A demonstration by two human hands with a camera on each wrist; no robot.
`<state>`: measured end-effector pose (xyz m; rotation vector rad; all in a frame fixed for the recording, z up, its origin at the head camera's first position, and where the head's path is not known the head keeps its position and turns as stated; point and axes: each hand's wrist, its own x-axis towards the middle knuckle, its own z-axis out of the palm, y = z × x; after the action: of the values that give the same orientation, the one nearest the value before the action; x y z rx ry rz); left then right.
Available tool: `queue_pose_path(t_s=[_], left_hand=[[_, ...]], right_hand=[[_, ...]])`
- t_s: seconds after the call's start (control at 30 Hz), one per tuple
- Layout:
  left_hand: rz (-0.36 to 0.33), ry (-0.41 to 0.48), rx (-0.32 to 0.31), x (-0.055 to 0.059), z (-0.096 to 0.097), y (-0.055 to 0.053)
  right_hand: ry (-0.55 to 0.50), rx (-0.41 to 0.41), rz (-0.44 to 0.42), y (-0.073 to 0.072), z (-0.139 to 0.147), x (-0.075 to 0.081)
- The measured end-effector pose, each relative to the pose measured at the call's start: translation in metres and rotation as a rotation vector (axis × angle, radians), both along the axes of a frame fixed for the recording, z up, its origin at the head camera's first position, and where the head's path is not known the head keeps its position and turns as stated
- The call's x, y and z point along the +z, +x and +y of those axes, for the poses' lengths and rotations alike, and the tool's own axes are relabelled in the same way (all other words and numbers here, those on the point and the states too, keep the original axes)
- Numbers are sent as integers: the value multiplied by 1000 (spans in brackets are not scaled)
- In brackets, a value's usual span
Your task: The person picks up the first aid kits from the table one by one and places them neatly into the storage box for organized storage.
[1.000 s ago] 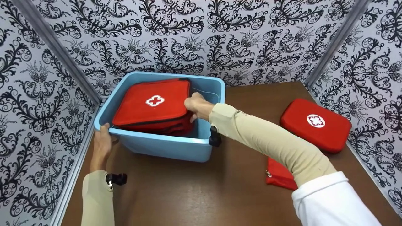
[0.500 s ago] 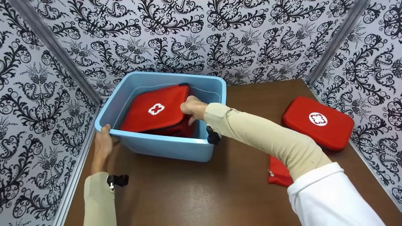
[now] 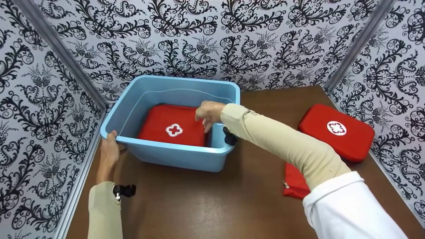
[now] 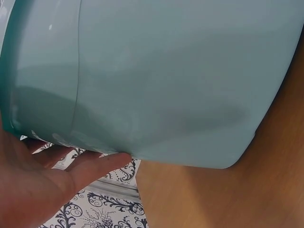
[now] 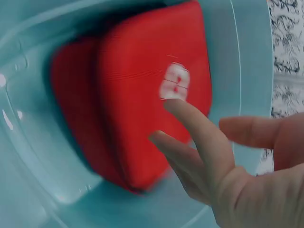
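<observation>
A red first-aid bag (image 3: 159,119) with a white-bordered cross lies low inside the light blue plastic bin (image 3: 176,158). Just above the bag's right side is my right hand (image 3: 211,111), its fingers spread and loosely bent, holding nothing. The right wrist view has those fingers over the slightly blurred bag (image 5: 142,85). At the bin's near left corner, my left hand (image 3: 109,152) grips the rim, fingertips showing over the edge. From the left wrist view, the same hand (image 4: 42,185) lies along the outside wall (image 4: 166,95).
On the right of the brown table (image 3: 199,202) lies a hard red first-aid case (image 3: 348,139) with a white round emblem. A red zippered pouch (image 3: 295,182) lies nearer, partly behind the right sleeve. Patterned walls (image 3: 252,43) stand close behind and beside the bin.
The red bag has sunk from near the rim, tilted, to lower in the bin. My right hand has let go of its right edge. The left hand stays at the rim.
</observation>
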<state>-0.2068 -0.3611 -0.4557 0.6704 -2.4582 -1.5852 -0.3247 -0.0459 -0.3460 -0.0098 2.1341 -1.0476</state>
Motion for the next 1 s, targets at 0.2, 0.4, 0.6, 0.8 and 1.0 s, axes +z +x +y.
queue_pose_path(t_s=[0.2,0.4,0.6,0.8,1.0], left_hand=[[61,76,4,-3,5,0],[80,124,19,-2,7,0],[85,127,26,-3,7,-1],[76,117,34,-3,5,0],[85,161,43,-3,7,0]], right_hand=[[-35,7,-17,-9,4,8],[-21,29,-17,-11,5,14],[-3,58,10,-18,15,20],[-8,129,95,-28,40,35],[-94,182,212,-37,84,45]])
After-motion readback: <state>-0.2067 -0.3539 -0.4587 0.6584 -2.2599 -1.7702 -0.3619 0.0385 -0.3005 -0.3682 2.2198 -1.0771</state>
